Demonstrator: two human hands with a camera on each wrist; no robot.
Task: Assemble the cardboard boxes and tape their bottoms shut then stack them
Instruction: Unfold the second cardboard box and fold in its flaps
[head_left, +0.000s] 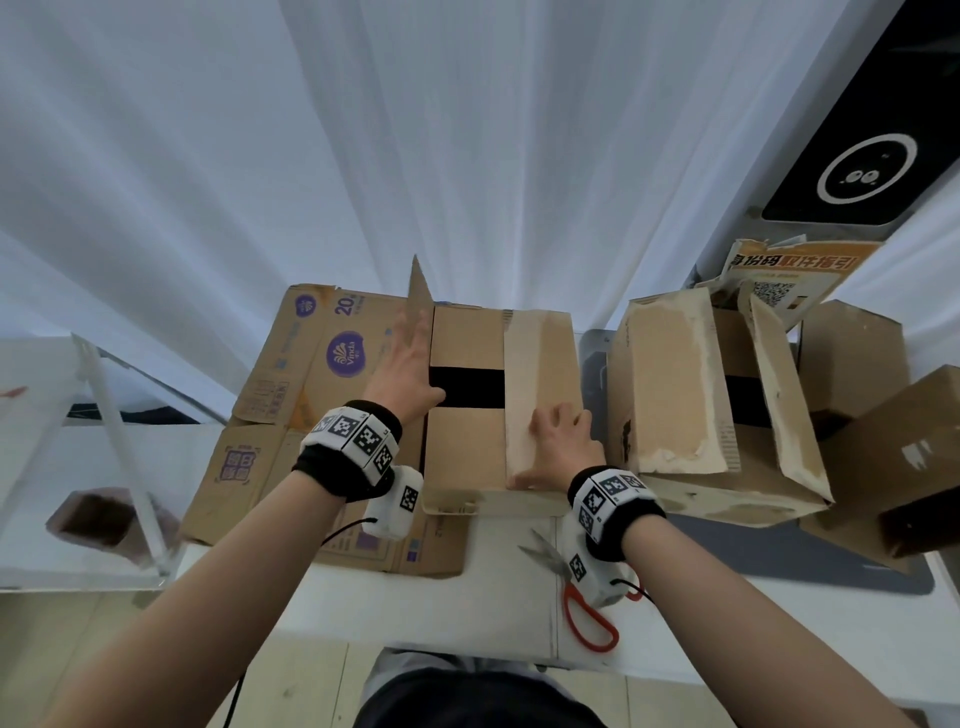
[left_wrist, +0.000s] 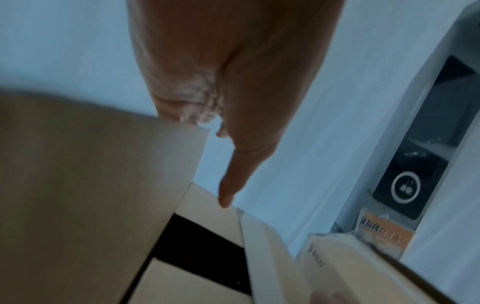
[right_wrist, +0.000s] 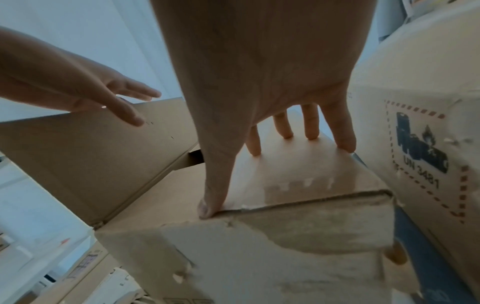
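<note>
- Cardboard box (head_left: 467, 415) under assembly stands on the white table (head_left: 467, 613), centre of the head view, resting partly on a flattened printed carton (head_left: 291, 395); its upturned face shows two inner flaps folded in, with a dark gap between them.
- Right hand (head_left: 558, 447) lies flat on the right outer flap (head_left: 540, 384), fingers straight and spread, thumb along the near edge; it presses the flap down and grips nothing.
- Left hand (head_left: 408, 364) rests with straight, extended fingers against the left outer flap (head_left: 418, 291), which stands nearly upright. No curl round the flap is visible.
- Step in hand, by judgement: closing the outer flaps of the bottom. One flap is down, the other not yet folded.
- Next move calls for folding the upright flap inward to meet the lowered one along the centre, holding both flat, then taping the seam. No tape roll is seen in any view.
- Scissors (head_left: 576, 597) with red handles lie on the table beside the right wrist.
- Other boxes (head_left: 727, 405) stand to the right, just beside the working box, flaps loose.
</note>
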